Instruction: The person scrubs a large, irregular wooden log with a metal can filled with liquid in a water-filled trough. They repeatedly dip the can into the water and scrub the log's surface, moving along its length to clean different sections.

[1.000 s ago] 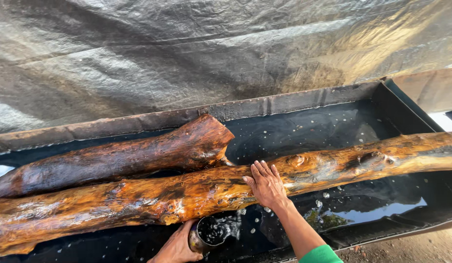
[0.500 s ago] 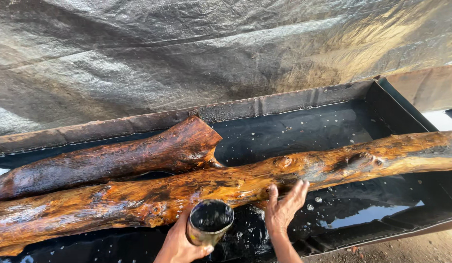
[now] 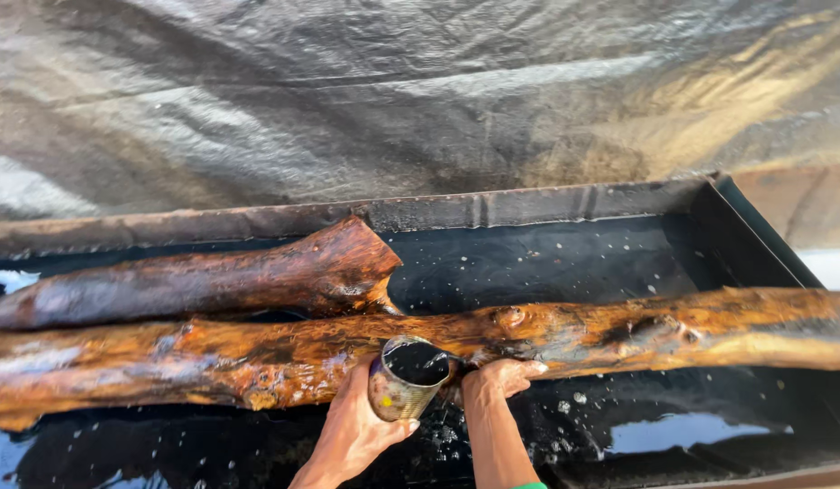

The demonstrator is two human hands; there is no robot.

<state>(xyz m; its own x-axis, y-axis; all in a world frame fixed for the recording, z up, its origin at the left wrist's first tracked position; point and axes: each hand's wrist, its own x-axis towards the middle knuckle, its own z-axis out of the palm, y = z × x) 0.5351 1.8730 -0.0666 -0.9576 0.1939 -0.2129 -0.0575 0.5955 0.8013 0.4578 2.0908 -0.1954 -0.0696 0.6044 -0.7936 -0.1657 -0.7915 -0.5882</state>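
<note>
Head view: tin of dark liquid held against a wet log in a black trough

Head camera looks down into a long black trough [image 3: 565,206] lined with dark sheeting and holding shallow dark liquid flecked with bubbles. Two wet, glossy logs lie in it. The long log [image 3: 619,337] runs lengthwise from the left end past the right end of the trough, near its front edge. The shorter log [image 3: 212,281] lies behind it toward the left end, its broken end pointing to the middle of the trough, and it touches the long log along its lower side.

The left hand [image 3: 352,430] is closed around a small round metal tin [image 3: 404,380], gripping it from below and from the left. The tin is tilted, its open mouth showing dark liquid inside, and its rim is just against the front face of the long log near the middle. The right hand [image 3: 497,378] holds nothing; it lies flat with fingers bent over the lower front of the long log, just beside the tin on its right.

A crinkled grey tarpaulin [image 3: 393,100] covers the ground beyond the back edge of the trough.
</note>
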